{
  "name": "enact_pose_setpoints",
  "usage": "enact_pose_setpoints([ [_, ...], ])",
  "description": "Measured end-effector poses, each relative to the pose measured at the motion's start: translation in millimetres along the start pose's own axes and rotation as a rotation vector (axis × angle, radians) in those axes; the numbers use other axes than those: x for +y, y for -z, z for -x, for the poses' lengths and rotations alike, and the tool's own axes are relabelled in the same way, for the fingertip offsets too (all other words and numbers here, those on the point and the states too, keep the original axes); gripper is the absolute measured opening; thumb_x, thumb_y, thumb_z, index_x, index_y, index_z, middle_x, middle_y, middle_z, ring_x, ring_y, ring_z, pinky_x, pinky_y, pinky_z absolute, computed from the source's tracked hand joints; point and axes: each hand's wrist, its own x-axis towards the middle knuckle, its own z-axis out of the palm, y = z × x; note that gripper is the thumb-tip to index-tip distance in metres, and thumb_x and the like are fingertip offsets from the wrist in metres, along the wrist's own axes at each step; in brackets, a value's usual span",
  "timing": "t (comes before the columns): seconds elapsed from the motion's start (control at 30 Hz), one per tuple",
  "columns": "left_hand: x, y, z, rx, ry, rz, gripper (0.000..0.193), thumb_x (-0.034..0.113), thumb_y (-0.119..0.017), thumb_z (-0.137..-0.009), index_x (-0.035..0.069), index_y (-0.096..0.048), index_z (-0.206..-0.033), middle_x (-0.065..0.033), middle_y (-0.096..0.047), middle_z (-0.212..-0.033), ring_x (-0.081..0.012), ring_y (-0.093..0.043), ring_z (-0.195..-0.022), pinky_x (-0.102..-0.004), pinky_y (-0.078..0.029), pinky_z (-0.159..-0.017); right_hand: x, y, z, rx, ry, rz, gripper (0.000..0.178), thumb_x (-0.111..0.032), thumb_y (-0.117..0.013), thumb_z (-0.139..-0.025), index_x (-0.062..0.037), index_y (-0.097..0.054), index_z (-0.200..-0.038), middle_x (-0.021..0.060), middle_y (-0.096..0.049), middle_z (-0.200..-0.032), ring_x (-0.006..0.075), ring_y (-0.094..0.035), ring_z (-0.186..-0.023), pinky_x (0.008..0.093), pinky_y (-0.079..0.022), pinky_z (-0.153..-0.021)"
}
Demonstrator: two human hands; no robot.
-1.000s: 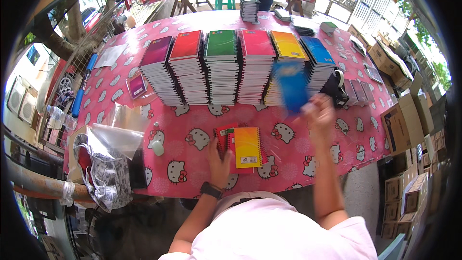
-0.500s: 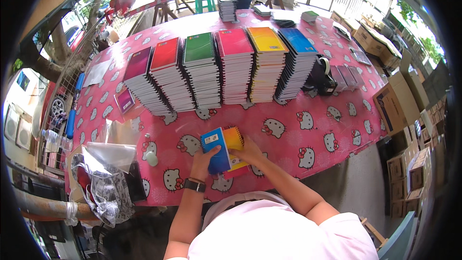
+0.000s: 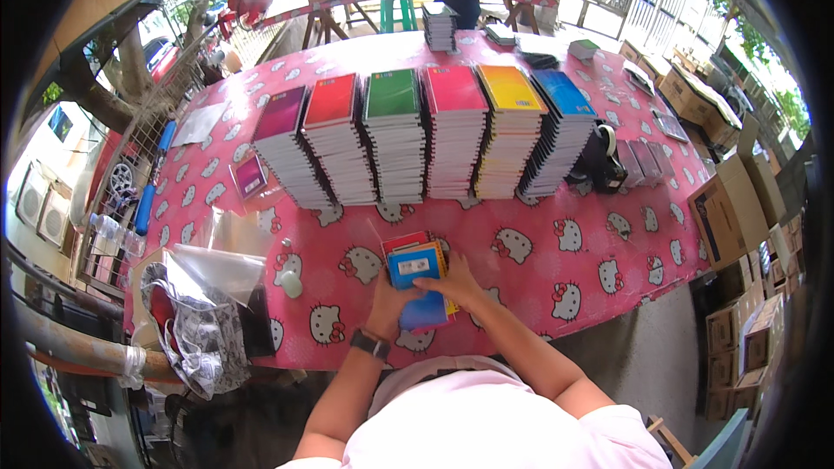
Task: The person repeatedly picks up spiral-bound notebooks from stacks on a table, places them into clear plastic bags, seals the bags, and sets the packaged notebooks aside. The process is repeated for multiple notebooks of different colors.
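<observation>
Notebooks (image 3: 417, 276) now lie in a small pile at the near edge of the surface (image 3: 539, 260), with a blue one on top where a second ago a yellow cover showed. You have brought the blue book down from the blue stack (image 3: 565, 135) at the right end of the row and set it on the pile, so your set has gained one colour. Red and yellow edges show beneath it.

Your right hand (image 3: 453, 282), a second ago raised at the stacks, is back on the pile: fingers curled over its right edge, touching the blue cover. Your left hand (image 3: 387, 300), watch at the wrist, grips the pile's lower left side, thumb on top. Both hands are closed on the pile, squaring it.

Six coloured stacks stand behind, well apart from the pile.
</observation>
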Motion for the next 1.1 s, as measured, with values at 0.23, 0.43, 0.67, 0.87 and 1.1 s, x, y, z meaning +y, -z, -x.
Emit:
enact_pose_setpoints([
  [0.23, 5, 10, 19, -0.024, -0.465, -0.441, 0.11, 0.012, -0.085, -0.048, 0.002, -0.021, -0.138, -0.0157, -0.021, -0.135, -0.0252, -0.03, -0.127, -0.0411, -0.03, -0.106, -7, 39, 26, -0.285, 0.515, -0.577, 0.1, -0.012, -0.084, -0.061, -0.0005, -0.019, -0.137, 0.0133, -0.047, -0.125, 0.0199, -0.042, -0.12, 0.0351, -0.036, -0.101],
  [0.43, -2, 19, 8, -0.126, -0.234, -0.026, 0.094, 0.005, -0.085, -0.053, 0.005, -0.03, -0.13, -0.0114, -0.039, -0.127, -0.0206, -0.045, -0.116, -0.0352, -0.041, -0.098, -1, 17, 8, -0.427, 0.424, -0.563, 0.1, -0.02, -0.082, -0.066, -0.0027, -0.019, -0.141, 0.015, -0.045, -0.129, 0.0205, -0.041, -0.122, 0.0335, -0.033, -0.102],
  [0.67, 8, 13, 25, -0.158, -0.276, -0.072, 0.079, -0.002, -0.083, -0.058, 0.005, -0.039, -0.123, -0.0063, -0.058, -0.108, -0.0174, -0.057, -0.103, -0.0319, -0.048, -0.09, 58, 61, -31, -0.039, 0.514, 0.583, 0.064, -0.042, -0.066, -0.077, -0.0156, -0.045, -0.131, 0.0069, -0.046, -0.133, 0.0293, -0.043, -0.123, 0.0561, -0.032, -0.096],
  [0.87, 39, 23, 48, -0.061, -0.245, -0.146, 0.063, 0.002, -0.078, -0.061, 0.001, -0.051, -0.119, -0.0064, -0.062, -0.103, -0.019, -0.059, -0.097, -0.0322, -0.049, -0.084, 58, 118, 59, -0.11, 0.011, 0.741, 0.049, -0.034, -0.067, -0.076, -0.0186, -0.056, -0.121, 0.0074, -0.044, -0.134, 0.03, -0.037, -0.126, 0.0574, -0.029, -0.096],
  [1.1, 46, -56, 24, -0.195, -0.31, 0.239, 0.06, 0.003, -0.071, -0.063, 0.001, -0.049, -0.119, -0.0073, -0.058, -0.109, -0.0213, -0.057, -0.099, -0.0349, -0.047, -0.086, 164, 158, 30, 0.373, 0.262, 0.678, 0.053, -0.037, -0.068, -0.076, -0.0253, -0.053, -0.125, 0.006, -0.039, -0.141, 0.0303, -0.032, -0.131, 0.059, -0.026, -0.1],
])
